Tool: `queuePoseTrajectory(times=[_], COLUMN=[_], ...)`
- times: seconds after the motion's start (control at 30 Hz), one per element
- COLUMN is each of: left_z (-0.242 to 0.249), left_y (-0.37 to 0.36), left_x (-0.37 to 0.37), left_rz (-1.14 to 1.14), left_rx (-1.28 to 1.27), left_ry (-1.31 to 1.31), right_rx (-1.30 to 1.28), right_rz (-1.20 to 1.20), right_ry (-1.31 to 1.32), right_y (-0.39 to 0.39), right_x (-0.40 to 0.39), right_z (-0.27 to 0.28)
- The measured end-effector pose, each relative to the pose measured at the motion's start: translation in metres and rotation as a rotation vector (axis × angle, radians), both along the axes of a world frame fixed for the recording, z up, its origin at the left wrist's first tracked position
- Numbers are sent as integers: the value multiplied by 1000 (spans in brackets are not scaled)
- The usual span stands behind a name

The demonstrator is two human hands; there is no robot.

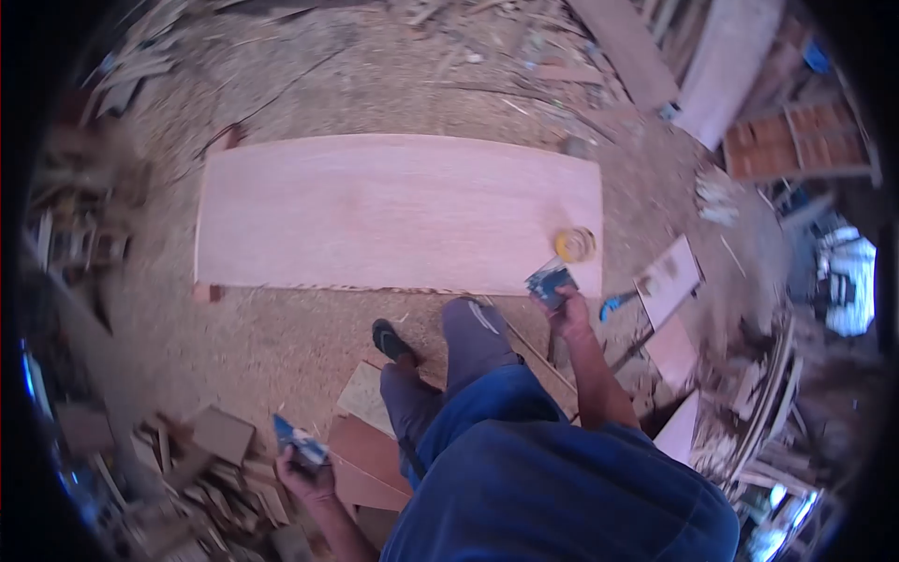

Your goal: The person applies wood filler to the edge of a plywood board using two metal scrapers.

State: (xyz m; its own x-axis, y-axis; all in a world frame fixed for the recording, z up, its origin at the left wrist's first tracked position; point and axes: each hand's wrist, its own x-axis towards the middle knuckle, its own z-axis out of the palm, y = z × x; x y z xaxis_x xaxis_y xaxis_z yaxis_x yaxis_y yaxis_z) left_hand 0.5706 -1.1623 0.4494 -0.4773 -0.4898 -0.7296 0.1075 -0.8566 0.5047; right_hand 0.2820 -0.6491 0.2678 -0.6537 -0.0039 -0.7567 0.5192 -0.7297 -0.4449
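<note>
A long pale pink wooden panel (393,215) lies across the view in front of me. Near its right end sits a round yellow item (574,244). Just below that, my right hand (567,314) is closed on a dark teal flat piece (552,283), held over the panel's front right corner. My left hand (307,476) is low at the left, away from the panel, with its fingers closed round a blue and white flat object (300,443). Blur hides what exactly either held item is.
Scrap wood blocks (225,436) are piled at the lower left. Flat boards (361,459) lie beside my legs. To the right are a small board (670,276) and a blue-handled tool (615,303). Long planks (726,70) and a slatted wooden piece (796,140) stand at the upper right.
</note>
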Motion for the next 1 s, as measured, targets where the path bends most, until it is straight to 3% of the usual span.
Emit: queuePoseTrajectory(times=[0.13, 0.27, 0.5, 0.63, 0.8, 0.87, 1.0], left_z=[-28, -66, -173, -244, -400, -452, -564], left_y=[-69, -72, -35, -20, -24, -26, -69], left_x=[-36, -100, -206, -248, -284, -297, -298], left_rz=[-22, -150, -219, -375, -385, -396, -134], left_rx=[-67, -53, -31, 39, 114, 119, 82], left_ry=[63, 96, 10, 105, 148, 185, 92], right_rx=[-14, -148, -125, -70, 93, 140, 219], right_rz=[-67, -132, -275, -373, -593, -599, -539], right_ry=[-60, -32, -39, -223, -367, -263, -204], right_y=[-13, -21, 3, 18, 33, 33, 26], right_x=[56, 76, 102, 111, 131, 132, 125], right_z=[-22, -56, -192, -263, -399, -435, -472])
